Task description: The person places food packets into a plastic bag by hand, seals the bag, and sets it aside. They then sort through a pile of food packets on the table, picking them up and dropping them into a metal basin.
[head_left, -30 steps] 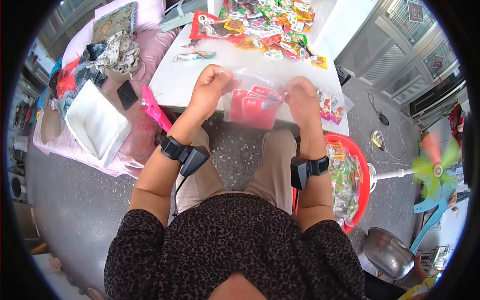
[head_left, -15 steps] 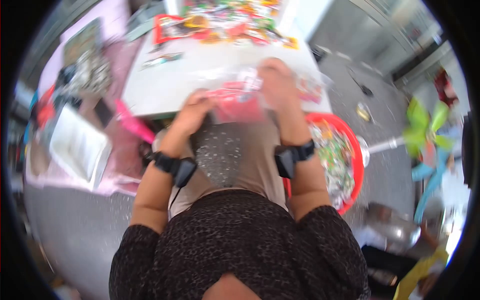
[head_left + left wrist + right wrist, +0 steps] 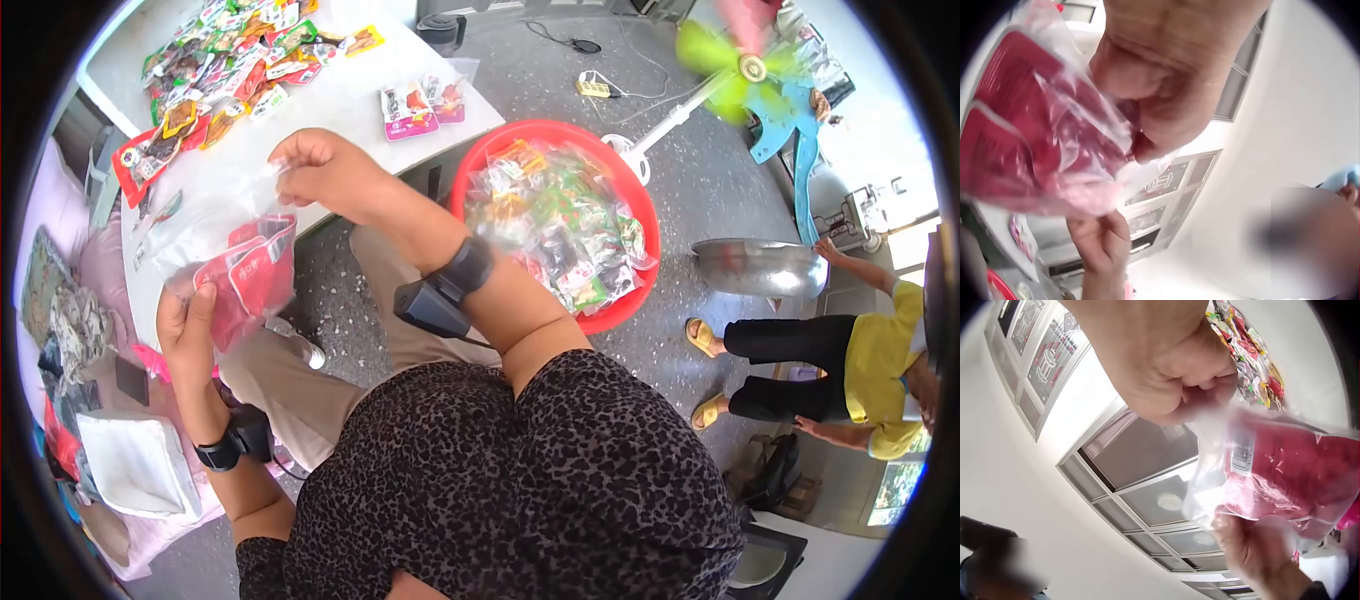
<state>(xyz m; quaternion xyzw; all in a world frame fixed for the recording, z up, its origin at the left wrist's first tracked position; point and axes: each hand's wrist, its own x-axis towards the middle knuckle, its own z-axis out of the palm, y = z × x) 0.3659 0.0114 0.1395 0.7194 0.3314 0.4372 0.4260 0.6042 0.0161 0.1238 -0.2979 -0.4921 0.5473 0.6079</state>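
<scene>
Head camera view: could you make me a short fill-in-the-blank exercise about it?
The left hand holds a clear bag of red packets together with the ____ hand.
The round tub is coloured ____.
The person in black trousers wears a ____ top.
The table under the heap of packets is coloured ____.
Missing words: right; red; yellow; white.

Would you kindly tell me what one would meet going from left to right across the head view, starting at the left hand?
Left hand, bagged red packets, right hand, red tub, metal bowl, yellow shirt.
</scene>
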